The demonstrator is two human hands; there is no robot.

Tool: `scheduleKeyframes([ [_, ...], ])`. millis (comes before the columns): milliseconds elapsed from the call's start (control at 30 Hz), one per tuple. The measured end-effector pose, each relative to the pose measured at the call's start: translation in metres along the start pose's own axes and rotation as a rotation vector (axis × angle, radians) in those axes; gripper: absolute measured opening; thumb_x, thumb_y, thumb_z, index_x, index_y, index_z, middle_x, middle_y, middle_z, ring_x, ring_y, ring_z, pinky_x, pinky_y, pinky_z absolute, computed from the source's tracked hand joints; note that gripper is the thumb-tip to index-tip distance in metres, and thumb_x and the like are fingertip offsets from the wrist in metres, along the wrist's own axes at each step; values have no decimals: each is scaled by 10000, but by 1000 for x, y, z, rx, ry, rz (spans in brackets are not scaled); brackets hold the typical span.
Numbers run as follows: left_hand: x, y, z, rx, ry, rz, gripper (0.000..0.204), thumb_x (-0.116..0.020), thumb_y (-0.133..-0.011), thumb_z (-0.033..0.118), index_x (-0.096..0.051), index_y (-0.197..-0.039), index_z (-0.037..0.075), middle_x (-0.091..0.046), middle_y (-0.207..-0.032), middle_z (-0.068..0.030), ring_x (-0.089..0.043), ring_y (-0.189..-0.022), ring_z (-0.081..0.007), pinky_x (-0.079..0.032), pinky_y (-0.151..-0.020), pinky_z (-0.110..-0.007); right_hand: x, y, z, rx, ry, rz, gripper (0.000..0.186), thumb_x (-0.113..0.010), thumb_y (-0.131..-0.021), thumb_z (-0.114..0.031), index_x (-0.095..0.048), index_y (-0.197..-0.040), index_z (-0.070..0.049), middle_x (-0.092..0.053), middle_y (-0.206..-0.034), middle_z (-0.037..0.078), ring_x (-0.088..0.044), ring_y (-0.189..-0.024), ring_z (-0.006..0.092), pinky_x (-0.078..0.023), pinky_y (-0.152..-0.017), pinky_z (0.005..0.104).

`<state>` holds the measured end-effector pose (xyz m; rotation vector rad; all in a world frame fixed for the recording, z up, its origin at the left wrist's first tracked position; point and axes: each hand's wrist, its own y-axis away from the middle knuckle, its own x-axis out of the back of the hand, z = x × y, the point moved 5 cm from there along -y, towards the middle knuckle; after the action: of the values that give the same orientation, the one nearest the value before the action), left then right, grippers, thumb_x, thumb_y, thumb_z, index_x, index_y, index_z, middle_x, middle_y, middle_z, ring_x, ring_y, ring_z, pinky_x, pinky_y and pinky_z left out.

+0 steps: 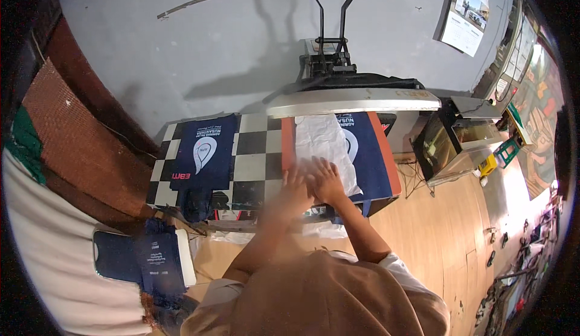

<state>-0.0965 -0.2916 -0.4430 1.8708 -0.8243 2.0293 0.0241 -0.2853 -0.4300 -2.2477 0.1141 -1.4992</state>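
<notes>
A heat press stands ahead with its upper plate (pixel 353 101) raised. On its orange lower platen (pixel 389 167) lies a dark blue fabric bag (pixel 368 155) with a white printed shape. A white sheet (pixel 320 142) covers the bag's left part. My left hand (pixel 294 185) is blurred and rests on the sheet's near left corner. My right hand (pixel 329 180) lies flat, fingers spread, on the sheet's near edge. Neither hand grips anything.
A black-and-white checkered table (pixel 251 164) to the left carries another dark blue printed bag (pixel 205 151). A stack of folded dark blue bags (pixel 154 260) sits on a white surface at lower left. A metal box (pixel 456 139) stands right of the press. Wooden floor lies beyond.
</notes>
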Motion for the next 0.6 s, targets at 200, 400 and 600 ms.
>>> scheduleKeyframes([
  [200,16,-2,2,81,162,97,669,-520,-922,478,-396,-1465,108,-317,-1561,-46,-236,-1470,-255,-158,-1191,-499,10,15,36,-55,31,48,594,-476,-946,-462,-419,-1478,-204,-377,-1544,80,-332,-1419,347,-220,-1159,508],
  [400,33,-2,6,111,274,53,637,-473,-944,415,-358,-1480,91,-316,-1563,-50,-237,-1468,-269,-142,-1200,-499,46,26,59,-184,126,12,644,-469,-931,-556,-410,-1477,-221,-406,-1526,68,-351,-1408,352,-226,-1154,548],
  [600,24,-22,10,148,28,-27,607,-478,-951,406,-415,-1439,49,-346,-1542,-115,-231,-1472,-288,-125,-1199,-517,41,30,62,-197,170,-46,618,-402,-973,-512,-330,-1520,-233,-328,-1574,42,-266,-1455,335,-131,-1185,538],
])
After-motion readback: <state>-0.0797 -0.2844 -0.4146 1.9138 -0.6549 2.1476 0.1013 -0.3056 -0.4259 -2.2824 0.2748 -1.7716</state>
